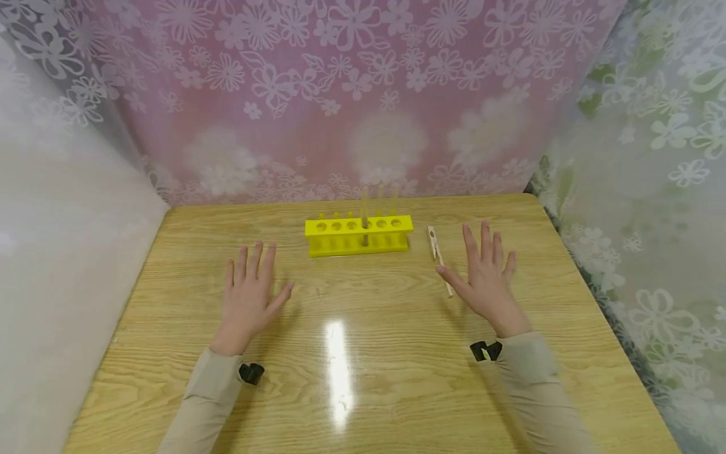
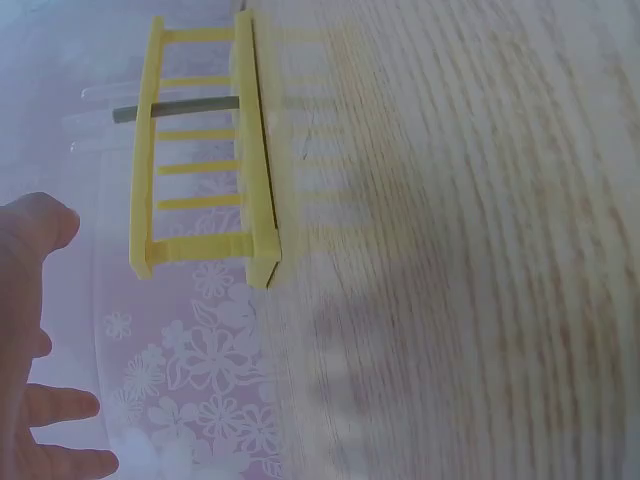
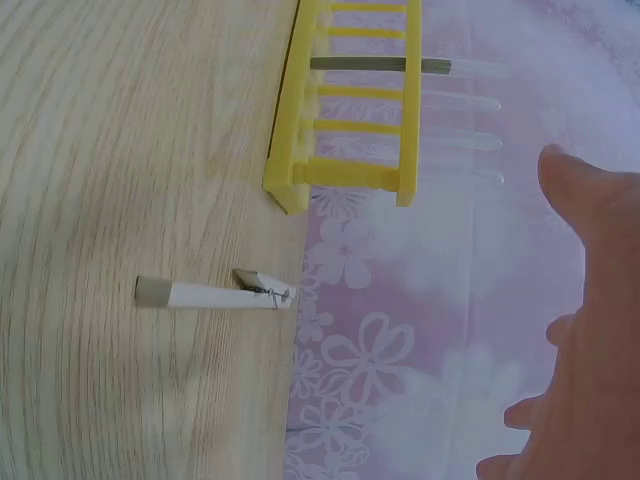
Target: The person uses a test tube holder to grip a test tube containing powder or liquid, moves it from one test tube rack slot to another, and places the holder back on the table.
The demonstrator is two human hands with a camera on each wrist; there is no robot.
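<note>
A yellow test tube rack [image 1: 358,226] stands toward the back of the wooden table, between the two hands. One test tube [image 3: 380,64] in it contains something dark, greenish-brown. Clear tubes [image 3: 460,142] with rounded tops rise behind the rack's top bar. My left hand [image 1: 249,299] is held left of the rack, fingers spread, touching nothing I can see. On the other side, my right hand [image 1: 484,287] spreads its fingers just right of a wooden test tube clamp [image 3: 215,294]. The clamp [image 1: 433,244] lies on the table, and the thumb tip overlaps it in the head view.
The wood-grain table [image 1: 386,378] shows a bright light reflection near its middle. A pink flowered curtain [image 1: 340,94] hangs behind its far edge. Pale cloth [image 1: 57,221] hangs along the left side, and a green-and-white flowered curtain [image 1: 652,189] along the right.
</note>
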